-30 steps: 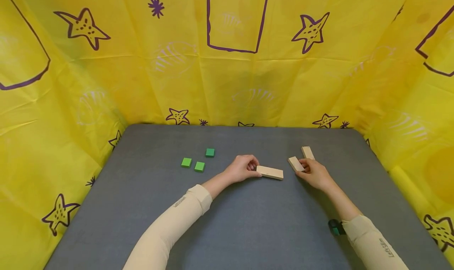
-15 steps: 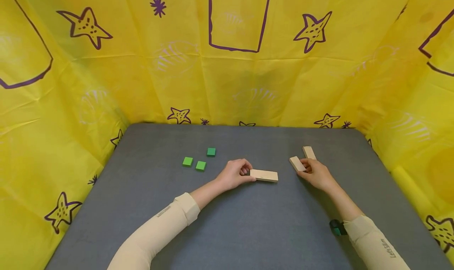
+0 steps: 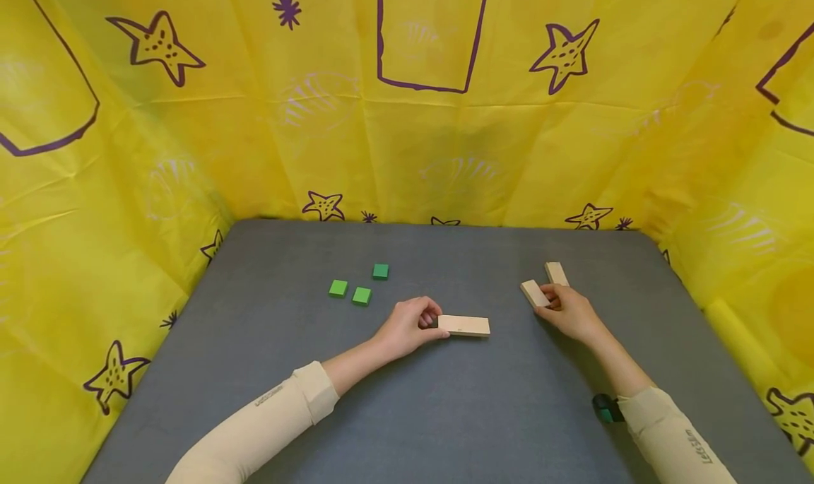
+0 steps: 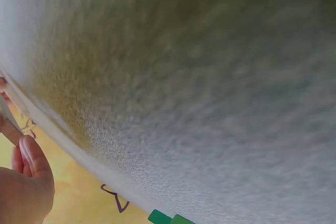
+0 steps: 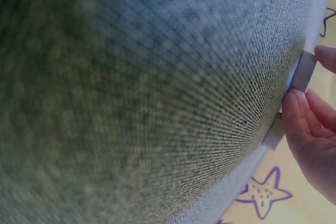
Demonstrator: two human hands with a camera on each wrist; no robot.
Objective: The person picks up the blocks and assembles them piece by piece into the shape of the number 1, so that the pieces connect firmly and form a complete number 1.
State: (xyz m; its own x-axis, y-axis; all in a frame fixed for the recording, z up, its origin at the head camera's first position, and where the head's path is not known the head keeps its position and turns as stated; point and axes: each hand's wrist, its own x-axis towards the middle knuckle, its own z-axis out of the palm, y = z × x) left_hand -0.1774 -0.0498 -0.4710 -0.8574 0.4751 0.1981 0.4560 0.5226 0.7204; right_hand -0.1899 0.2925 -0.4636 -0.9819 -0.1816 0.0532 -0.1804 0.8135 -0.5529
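Note:
My left hand (image 3: 407,327) pinches the left end of a flat wooden block (image 3: 466,326), thumb on the near side and fingers on the far side. The block lies lengthwise left to right, close over the grey table. To the right, my right hand (image 3: 572,313) pinches the near end of a second wooden block (image 3: 534,293), which points away at a slant. A third wooden block (image 3: 556,273) lies just behind that hand, its near end hidden by the fingers. In the left wrist view the left hand (image 4: 26,182) shows at the lower left edge.
Several green square tiles lie left of the left hand: a dark green tile (image 3: 380,271) farther back and two lighter ones, a left tile (image 3: 338,288) and a right tile (image 3: 362,297). A yellow patterned curtain (image 3: 432,138) surrounds the grey table (image 3: 470,413).
My left hand has moved left and toward me with its wooden block, which has turned slightly to lie straighter across. The right hand stays on its block, nearly still.

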